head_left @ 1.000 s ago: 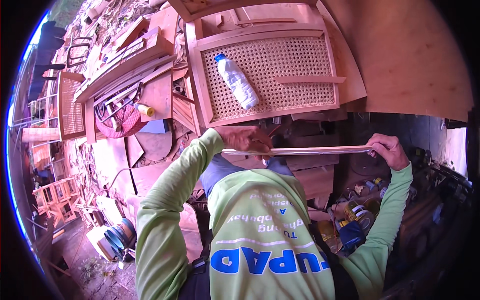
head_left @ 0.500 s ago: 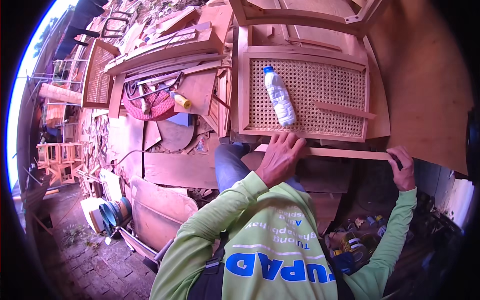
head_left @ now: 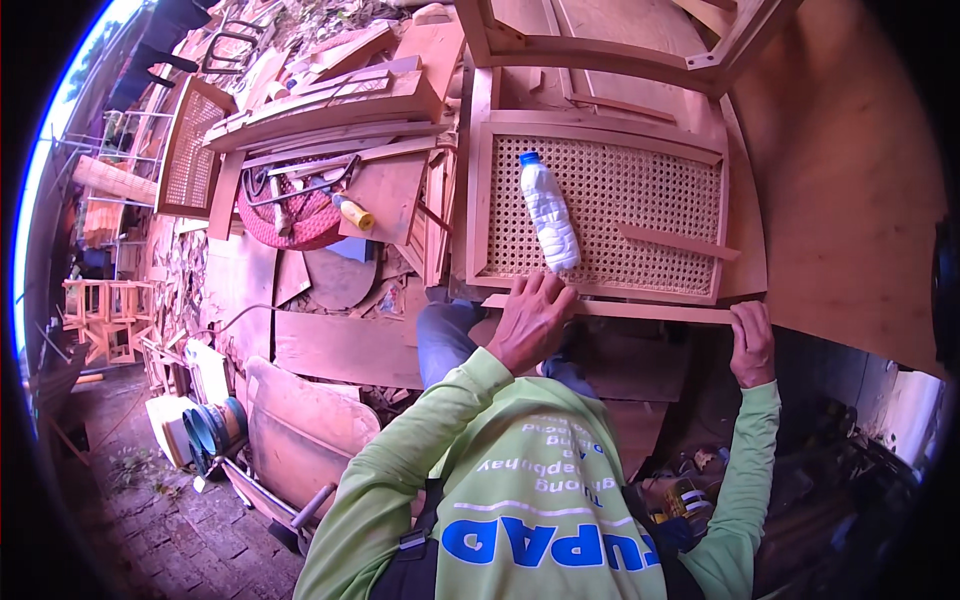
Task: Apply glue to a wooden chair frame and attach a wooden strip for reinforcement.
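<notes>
A thin, pale wooden strip (head_left: 655, 311) lies lengthwise along the near edge of a wooden frame (head_left: 590, 290) filled with woven cane. My left hand (head_left: 532, 322) is closed over the strip near its left end, knuckles up. At the right end, my right hand (head_left: 752, 343) pinches the strip between thumb and fingers. On the cane webbing (head_left: 620, 200) rests a plastic bottle (head_left: 550, 215) with a blue cap, its base close to my left fingertips. A shorter wooden slat (head_left: 680, 241) lies slanted over the panel's right side.
Left of the panel, a hacksaw (head_left: 300, 190), a yellow bottle (head_left: 354, 212) and stacked boards (head_left: 330, 105) lie around a red woven seat (head_left: 290, 220). A wooden frame (head_left: 600, 52) stands beyond the panel. Plywood (head_left: 850, 200) rises at right. A wheelbarrow (head_left: 300, 420) sits lower left.
Both hands and the strip have come nearer the panel's front edge. My right hand has shifted left, and its fingers have closed more tightly on the strip's end. The view has shifted slightly.
</notes>
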A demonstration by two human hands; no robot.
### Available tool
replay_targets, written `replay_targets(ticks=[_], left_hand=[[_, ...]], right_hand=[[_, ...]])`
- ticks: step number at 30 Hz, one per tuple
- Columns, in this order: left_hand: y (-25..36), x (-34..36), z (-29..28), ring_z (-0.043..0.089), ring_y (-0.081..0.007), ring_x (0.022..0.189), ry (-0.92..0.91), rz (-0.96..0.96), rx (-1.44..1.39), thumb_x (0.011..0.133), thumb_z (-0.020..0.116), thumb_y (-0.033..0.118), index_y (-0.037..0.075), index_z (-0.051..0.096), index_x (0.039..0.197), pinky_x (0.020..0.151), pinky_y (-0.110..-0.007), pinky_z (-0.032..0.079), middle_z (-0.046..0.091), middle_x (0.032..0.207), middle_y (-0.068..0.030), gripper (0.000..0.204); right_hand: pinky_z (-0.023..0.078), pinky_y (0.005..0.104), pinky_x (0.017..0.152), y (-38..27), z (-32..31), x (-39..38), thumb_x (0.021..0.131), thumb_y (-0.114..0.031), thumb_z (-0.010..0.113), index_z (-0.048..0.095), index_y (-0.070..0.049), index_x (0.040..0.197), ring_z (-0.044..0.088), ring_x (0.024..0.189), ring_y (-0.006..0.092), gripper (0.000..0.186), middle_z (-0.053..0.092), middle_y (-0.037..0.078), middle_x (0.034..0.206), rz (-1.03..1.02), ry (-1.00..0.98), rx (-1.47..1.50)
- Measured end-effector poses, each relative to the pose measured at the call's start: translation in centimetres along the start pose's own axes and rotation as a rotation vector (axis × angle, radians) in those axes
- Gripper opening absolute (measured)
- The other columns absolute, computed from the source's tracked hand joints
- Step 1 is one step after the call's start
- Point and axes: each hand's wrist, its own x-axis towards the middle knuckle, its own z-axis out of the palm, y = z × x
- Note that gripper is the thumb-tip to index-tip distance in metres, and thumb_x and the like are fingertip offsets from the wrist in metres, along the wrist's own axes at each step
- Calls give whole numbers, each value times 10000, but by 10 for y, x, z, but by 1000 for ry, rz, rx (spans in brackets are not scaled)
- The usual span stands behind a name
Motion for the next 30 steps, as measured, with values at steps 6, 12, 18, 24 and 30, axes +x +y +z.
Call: replay_targets(ticks=[6,12,18,24,30], left_hand=[[3,12,10,546,-356,1128,-48,-25,34,824,729,198,71,587,1111,965,-467,413,570,1238,-147,344],[-6,23,15,548,-364,1177,52,-24,27,804,728,163,56,580,1114,972,-492,421,560,1276,-151,360],[-13,28,7,555,-348,1157,89,-6,2,789,689,112,51,576,1099,970,-469,427,585,1211,-130,336],[-17,24,8,560,-328,1148,73,-27,14,783,683,107,58,582,1097,981,-456,419,593,1184,-109,333],[-22,24,10,565,-313,1135,114,8,14,775,690,112,65,581,1092,979,-457,413,594,1165,-100,339]], right_hand=[[451,487,932,8,2,-3,901,11,571,609,34,1078,568,1025,409,182,583,190,1053,19,-45,-26],[448,493,926,13,13,21,895,-1,587,609,30,1074,567,1017,409,183,595,188,1072,-32,25,-107],[452,481,902,16,26,33,899,2,582,607,18,1061,563,1003,404,164,604,185,1075,-60,47,-110],[451,478,926,13,32,40,898,0,593,605,18,1073,564,1023,402,177,607,185,1075,-51,33,-141],[448,483,942,15,35,37,909,0,586,607,21,1098,558,1047,405,192,607,185,1110,-37,43,-141]])
